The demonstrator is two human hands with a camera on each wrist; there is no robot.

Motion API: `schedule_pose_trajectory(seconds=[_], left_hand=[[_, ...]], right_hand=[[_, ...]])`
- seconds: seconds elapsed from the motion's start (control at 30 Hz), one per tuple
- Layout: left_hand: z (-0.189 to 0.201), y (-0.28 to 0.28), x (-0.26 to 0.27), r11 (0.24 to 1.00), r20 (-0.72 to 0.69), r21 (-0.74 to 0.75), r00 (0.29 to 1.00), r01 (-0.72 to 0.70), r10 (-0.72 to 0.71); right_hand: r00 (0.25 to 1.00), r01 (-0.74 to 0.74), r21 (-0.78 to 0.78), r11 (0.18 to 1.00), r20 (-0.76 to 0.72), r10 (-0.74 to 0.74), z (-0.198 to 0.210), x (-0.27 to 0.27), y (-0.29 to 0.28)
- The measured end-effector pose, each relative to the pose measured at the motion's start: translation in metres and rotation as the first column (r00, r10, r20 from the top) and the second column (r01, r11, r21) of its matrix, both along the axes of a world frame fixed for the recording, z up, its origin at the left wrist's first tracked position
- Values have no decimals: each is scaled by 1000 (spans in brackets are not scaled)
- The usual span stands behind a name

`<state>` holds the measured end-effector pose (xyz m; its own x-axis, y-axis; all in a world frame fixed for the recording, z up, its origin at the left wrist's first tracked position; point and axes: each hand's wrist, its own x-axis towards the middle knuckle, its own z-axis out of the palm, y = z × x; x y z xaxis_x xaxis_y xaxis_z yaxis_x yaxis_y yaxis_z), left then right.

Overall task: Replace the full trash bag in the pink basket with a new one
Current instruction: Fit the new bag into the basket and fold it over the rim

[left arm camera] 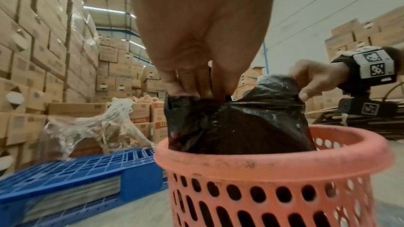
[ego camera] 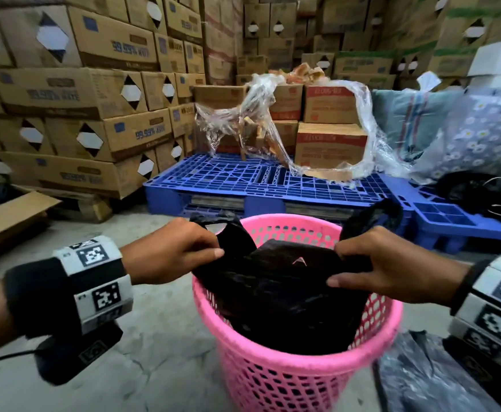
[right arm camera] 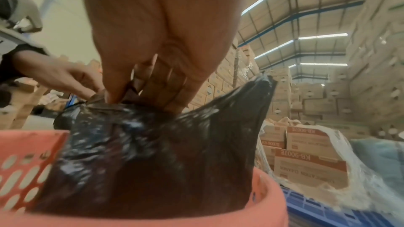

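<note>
Pinching black bag (ego camera: 282, 292) in pink basket (ego camera: 386, 319): left hand (ego camera: 169, 251), right hand (ego camera: 392, 269) (cartons (right arm camera: 310, 163) read "KB-9007E").

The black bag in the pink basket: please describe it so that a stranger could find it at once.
On the concrete floor in front of the blue pallet stands a pink basket full of holes. The black bag sits inside it, its top pinched by the left hand and the right hand. It is the only dark, glossy plastic inside the basket.

stacked cartons (ego camera: 73, 93) behind a blue pallet (ego camera: 243, 179).
</note>
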<state>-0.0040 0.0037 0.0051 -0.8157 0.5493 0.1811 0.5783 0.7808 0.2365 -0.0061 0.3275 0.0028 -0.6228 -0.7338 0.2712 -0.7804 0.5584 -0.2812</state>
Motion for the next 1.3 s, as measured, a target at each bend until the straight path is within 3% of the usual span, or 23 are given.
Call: schedule_pose_trajectory(seconds=[0.17, 0.33, 0.47, 0.63, 0.83, 1.07, 1.17, 1.23, 1.3], left_hand=[[-5, 4, 8, 973, -49, -200, 993, -118, 110], [-6, 5, 5, 972, 129, -212, 983, -104, 133], [-3, 7, 17, 949, 207, -303, 967, -82, 150], [-13, 8, 40, 933, 184, -341, 965, -114, 185], [-7, 18, 39, 919, 141, -347, 959, -187, 247], [4, 16, 31, 926, 184, -301, 939, -229, 292], [4, 13, 29, 922, 209, -292, 924, -253, 319], [2, 7, 29, 924, 242, -270, 910, -270, 336], [-3, 2, 32, 933, 264, -226, 905, -279, 335]], right_hand=[[998, 56, 90, 994, 19, -58, 0, 17, 1], [983, 64, 49, 997, -175, -55, 5, 25, 6], [979, -31, 39, 999, -201, 39, 10, 43, 7], [998, -15, 14, 1000, -57, 16, -4, 63, 14], [987, 69, 262, 963, -156, -29, -18, 50, -16], [962, 72, 324, 943, -273, 20, -18, 31, -42], [998, 11, 221, 975, -67, 4, -12, 31, -41], [994, -9, 132, 991, 110, -6, -6, 36, -34], [981, -47, 65, 997, 192, 34, -1, 47, -25]])
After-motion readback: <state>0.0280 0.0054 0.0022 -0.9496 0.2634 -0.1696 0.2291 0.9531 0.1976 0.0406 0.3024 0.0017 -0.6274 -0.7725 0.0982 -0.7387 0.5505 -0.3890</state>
